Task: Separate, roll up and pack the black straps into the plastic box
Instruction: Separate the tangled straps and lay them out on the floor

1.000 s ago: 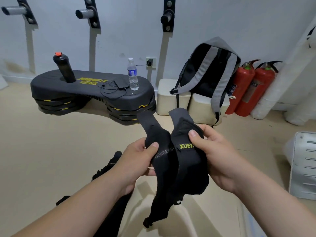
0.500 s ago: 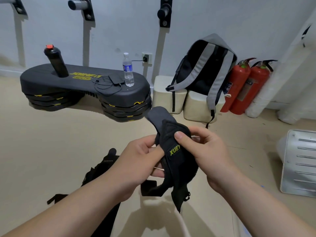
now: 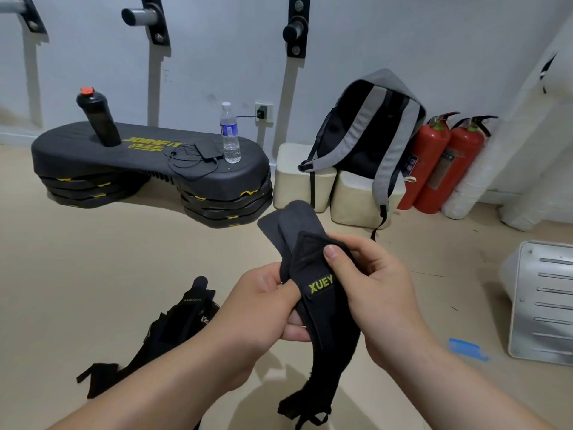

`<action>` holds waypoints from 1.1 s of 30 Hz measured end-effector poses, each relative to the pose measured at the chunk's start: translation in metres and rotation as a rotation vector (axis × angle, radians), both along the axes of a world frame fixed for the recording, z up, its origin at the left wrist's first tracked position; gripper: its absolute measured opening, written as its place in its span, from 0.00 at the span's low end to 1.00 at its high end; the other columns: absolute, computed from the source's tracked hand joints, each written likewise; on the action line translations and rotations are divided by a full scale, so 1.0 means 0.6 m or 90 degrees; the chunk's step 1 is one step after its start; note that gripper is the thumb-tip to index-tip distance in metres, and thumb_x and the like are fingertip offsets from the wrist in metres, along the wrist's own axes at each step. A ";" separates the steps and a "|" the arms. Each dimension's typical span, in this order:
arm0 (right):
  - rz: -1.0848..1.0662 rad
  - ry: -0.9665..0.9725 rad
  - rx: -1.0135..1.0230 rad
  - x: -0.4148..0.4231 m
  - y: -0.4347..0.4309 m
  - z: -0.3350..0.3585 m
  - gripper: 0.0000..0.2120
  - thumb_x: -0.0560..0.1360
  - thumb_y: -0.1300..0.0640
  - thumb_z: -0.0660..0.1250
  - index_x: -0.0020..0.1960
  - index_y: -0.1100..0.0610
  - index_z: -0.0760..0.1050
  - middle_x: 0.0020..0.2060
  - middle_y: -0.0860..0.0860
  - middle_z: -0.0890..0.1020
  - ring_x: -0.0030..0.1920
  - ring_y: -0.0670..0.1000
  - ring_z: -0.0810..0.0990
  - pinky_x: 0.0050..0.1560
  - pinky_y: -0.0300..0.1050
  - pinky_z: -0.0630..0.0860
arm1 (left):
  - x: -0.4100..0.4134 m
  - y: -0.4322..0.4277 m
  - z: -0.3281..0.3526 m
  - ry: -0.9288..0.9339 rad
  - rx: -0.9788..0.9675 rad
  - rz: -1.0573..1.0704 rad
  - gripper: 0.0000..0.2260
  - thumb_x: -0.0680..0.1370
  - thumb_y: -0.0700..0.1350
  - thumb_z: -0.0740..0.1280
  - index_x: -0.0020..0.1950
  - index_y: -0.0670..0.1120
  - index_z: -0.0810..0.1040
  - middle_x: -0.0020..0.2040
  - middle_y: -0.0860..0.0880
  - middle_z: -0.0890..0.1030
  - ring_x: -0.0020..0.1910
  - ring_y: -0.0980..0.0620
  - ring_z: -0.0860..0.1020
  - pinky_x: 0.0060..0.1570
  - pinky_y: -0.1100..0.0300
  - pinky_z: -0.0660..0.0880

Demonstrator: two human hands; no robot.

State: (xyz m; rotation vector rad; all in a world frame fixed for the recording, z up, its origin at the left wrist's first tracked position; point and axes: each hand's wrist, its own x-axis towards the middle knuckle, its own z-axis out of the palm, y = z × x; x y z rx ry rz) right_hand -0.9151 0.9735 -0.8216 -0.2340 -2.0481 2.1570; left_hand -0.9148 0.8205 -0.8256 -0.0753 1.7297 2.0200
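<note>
Black straps (image 3: 305, 262), gripped by curled fingers of left hand (image 3: 257, 315) and right hand (image 3: 381, 296), hang over open beige floor (image 3: 77, 274) before the step platform (image 3: 93, 156); another heap (image 3: 179, 324) lies there.

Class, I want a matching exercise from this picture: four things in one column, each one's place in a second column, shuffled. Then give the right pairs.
Things
1. water bottle
2. grey backpack
3. fire extinguishers
4. strap with yellow lettering

Places
A. gripped by the left hand and the right hand
B. upright on the black platform
C. resting on the cream blocks
D. standing on the floor by the wall

Pairs: 1-B, 2-C, 3-D, 4-A
</note>
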 end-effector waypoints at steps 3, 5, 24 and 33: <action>0.027 -0.015 -0.070 -0.001 0.003 0.005 0.07 0.82 0.64 0.70 0.53 0.54 0.85 0.45 0.51 0.89 0.45 0.47 0.86 0.47 0.40 0.83 | -0.007 -0.007 -0.003 -0.009 0.015 0.001 0.13 0.84 0.49 0.69 0.59 0.40 0.83 0.50 0.41 0.89 0.45 0.42 0.88 0.57 0.42 0.84; 0.056 -0.045 -0.095 -0.002 0.006 0.007 0.06 0.82 0.62 0.69 0.55 0.55 0.84 0.47 0.54 0.89 0.46 0.49 0.87 0.47 0.41 0.84 | -0.010 -0.010 -0.004 0.001 0.004 -0.022 0.12 0.84 0.48 0.68 0.60 0.41 0.83 0.52 0.41 0.89 0.50 0.38 0.88 0.58 0.42 0.83; 0.092 -0.148 -0.066 0.003 -0.008 0.006 0.19 0.86 0.44 0.62 0.59 0.59 0.80 0.54 0.61 0.87 0.59 0.64 0.85 0.65 0.67 0.79 | 0.001 -0.008 0.000 0.144 -0.075 -0.012 0.28 0.78 0.72 0.52 0.64 0.61 0.83 0.58 0.56 0.87 0.59 0.54 0.84 0.64 0.49 0.78; -0.116 -0.197 -0.304 -0.034 0.047 0.037 0.21 0.86 0.40 0.59 0.62 0.54 0.81 0.50 0.54 0.90 0.47 0.53 0.90 0.41 0.53 0.87 | 0.032 0.016 -0.047 0.103 -0.263 -0.192 0.13 0.85 0.62 0.60 0.66 0.61 0.75 0.58 0.62 0.84 0.60 0.61 0.81 0.67 0.52 0.76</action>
